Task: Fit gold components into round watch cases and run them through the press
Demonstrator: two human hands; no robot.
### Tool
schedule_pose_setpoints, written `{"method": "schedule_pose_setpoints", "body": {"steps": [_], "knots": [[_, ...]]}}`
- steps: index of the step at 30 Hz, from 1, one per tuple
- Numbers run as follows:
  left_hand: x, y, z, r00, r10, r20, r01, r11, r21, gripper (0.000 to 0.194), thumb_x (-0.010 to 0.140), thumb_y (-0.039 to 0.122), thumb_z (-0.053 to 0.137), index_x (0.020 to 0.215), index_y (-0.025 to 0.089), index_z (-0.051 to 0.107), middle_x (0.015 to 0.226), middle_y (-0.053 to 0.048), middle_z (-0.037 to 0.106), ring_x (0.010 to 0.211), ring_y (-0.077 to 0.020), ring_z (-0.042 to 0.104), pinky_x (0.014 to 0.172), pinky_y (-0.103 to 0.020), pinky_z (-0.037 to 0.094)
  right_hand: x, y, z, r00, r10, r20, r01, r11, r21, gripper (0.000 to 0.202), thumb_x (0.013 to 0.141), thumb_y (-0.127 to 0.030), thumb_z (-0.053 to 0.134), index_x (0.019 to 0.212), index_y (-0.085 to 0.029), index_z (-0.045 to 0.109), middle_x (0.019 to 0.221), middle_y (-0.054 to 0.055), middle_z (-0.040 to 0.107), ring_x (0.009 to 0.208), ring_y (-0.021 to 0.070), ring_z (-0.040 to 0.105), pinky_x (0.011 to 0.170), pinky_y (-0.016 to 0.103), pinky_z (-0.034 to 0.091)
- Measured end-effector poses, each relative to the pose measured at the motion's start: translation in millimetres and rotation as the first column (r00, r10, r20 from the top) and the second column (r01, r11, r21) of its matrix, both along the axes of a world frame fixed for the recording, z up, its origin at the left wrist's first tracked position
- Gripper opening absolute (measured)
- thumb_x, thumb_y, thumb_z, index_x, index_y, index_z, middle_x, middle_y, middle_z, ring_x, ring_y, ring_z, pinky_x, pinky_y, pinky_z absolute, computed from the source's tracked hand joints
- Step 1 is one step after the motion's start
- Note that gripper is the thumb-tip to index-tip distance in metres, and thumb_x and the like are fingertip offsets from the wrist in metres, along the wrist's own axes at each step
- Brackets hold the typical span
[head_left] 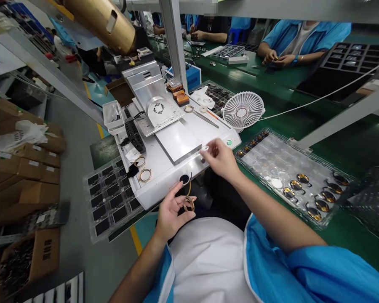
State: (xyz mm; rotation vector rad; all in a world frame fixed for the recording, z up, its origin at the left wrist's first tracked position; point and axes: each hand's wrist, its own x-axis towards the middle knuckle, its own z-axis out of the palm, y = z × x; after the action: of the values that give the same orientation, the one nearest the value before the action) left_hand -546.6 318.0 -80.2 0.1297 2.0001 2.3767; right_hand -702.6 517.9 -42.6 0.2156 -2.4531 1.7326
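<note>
Tray [281,168] right of the machine [154,185], fan [242,110] behind the tray.

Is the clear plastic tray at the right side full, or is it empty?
Neither, only partly filled: the tray holds some gold-faced round parts, but its middle looks bare.

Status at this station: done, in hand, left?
Possibly done: the gold-faced parts in the clear tray, though they could be incoming stock.
In hand: a metal ring in the left hand. The right hand is at the white base; anything it holds is unclear.
Probably left: two loose rings near the base's left edge.
</note>
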Motion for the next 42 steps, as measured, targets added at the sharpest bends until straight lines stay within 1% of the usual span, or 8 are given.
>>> {"method": "schedule_pose_setpoints", "body": {"steps": [3, 7, 14, 19, 29, 32, 36, 42], "knots": [[1, 11, -6.7, 0.978, -0.017, -0.210, -0.048, 0.953, -0.298, 0.098, 0.077, 0.024, 0.089, 0.160, 0.032, 0.038, 0.171, -0.022, 0.025, 0.111, -0.0304, 0.075, 0.086, -0.041, 0.066, 49, -5, -11.8, 0.925, 0.323, 0.198, -0.262, 0.923, -0.281, 0.036, 0.080, -0.048, 0.080, 0.097, -0.017, 0.070, 0.086, 0.006, 0.074, 0.077, 0.0198, 0.069, 0.074, 0.034, 0.057], [-6, 25, -8.3, 0.923, -0.239, -0.302, 0.008, 0.796, -0.605, 0.108, 0.078, 0.027, 0.088, 0.165, 0.034, 0.025, 0.170, -0.022, 0.028, 0.115, -0.0335, 0.073, 0.095, -0.049, 0.065, 77, -11, -16.7, 0.869, 0.406, 0.282, -0.180, 0.791, -0.585, 0.051, 0.074, -0.048, 0.088, 0.114, -0.020, 0.073, 0.103, 0.008, 0.078, 0.095, 0.0223, 0.074, 0.083, 0.034, 0.060], [-13, 29, -3.3, 0.952, -0.153, -0.264, 0.077, 0.958, -0.275, 0.087, 0.073, 0.026, 0.093, 0.149, 0.029, 0.049, 0.173, -0.024, 0.015, 0.107, -0.0293, 0.077, 0.084, -0.040, 0.068, 67, 6, -5.0, 0.825, 0.404, 0.395, -0.039, 0.739, -0.673, 0.044, 0.069, -0.052, 0.091, 0.089, -0.017, 0.077, 0.072, 0.003, 0.074, 0.066, 0.0160, 0.071, 0.065, 0.029, 0.063], [-14, 25, -7.0, 0.934, -0.190, -0.303, 0.097, 0.950, -0.295, 0.087, 0.074, 0.026, 0.093, 0.148, 0.027, 0.047, 0.171, -0.028, 0.020, 0.106, -0.0294, 0.077, 0.082, -0.038, 0.068, 69, 4, -5.5, 0.846, 0.346, 0.405, -0.043, 0.803, -0.595, 0.043, 0.064, -0.049, 0.095, 0.080, -0.016, 0.075, 0.065, 0.000, 0.070, 0.056, 0.0125, 0.067, 0.055, 0.024, 0.059], [-15, 13, -3.5, 0.853, -0.432, -0.293, -0.030, 0.519, -0.854, 0.098, 0.086, 0.015, 0.077, 0.164, 0.028, 0.020, 0.166, -0.023, 0.037, 0.119, -0.0354, 0.072, 0.094, -0.051, 0.064, 67, 11, -11.6, 0.786, 0.422, 0.452, -0.053, 0.773, -0.632, 0.047, 0.054, -0.048, 0.100, 0.077, -0.014, 0.076, 0.069, 0.003, 0.075, 0.064, 0.0156, 0.074, 0.062, 0.026, 0.064], [-18, 12, -1.1, 0.866, -0.420, -0.272, 0.087, 0.661, -0.745, 0.100, 0.082, 0.017, 0.082, 0.163, 0.030, 0.025, 0.168, -0.023, 0.034, 0.116, -0.0322, 0.074, 0.098, -0.049, 0.063, 67, 13, -14.6, 0.778, 0.399, 0.486, -0.002, 0.775, -0.632, 0.050, 0.055, -0.052, 0.099, 0.075, -0.014, 0.072, 0.064, 0.003, 0.074, 0.059, 0.0148, 0.072, 0.057, 0.023, 0.062], [-23, 12, -3.5, 0.947, -0.181, -0.264, 0.118, 0.964, -0.238, 0.076, 0.079, 0.023, 0.089, 0.146, 0.026, 0.054, 0.154, -0.021, 0.056, 0.115, -0.0284, 0.075, 0.099, -0.043, 0.063, 69, 15, -12.6, 0.750, 0.425, 0.506, 0.003, 0.764, -0.646, 0.047, 0.057, -0.049, 0.098, 0.070, -0.015, 0.068, 0.059, 0.000, 0.069, 0.053, 0.0104, 0.064, 0.052, 0.020, 0.056], [-26, 17, -14.5, 0.986, 0.080, -0.146, -0.054, 0.983, 0.177, 0.052, 0.068, 0.030, 0.097, 0.114, 0.022, 0.074, 0.120, -0.012, 0.079, 0.106, -0.0229, 0.078, 0.095, -0.033, 0.064, 83, 5, -1.7, 0.630, 0.551, 0.547, -0.012, 0.711, -0.703, 0.043, 0.054, -0.039, 0.100, 0.066, -0.014, 0.067, 0.068, 0.000, 0.071, 0.060, 0.0096, 0.065, 0.061, 0.022, 0.057]]}}
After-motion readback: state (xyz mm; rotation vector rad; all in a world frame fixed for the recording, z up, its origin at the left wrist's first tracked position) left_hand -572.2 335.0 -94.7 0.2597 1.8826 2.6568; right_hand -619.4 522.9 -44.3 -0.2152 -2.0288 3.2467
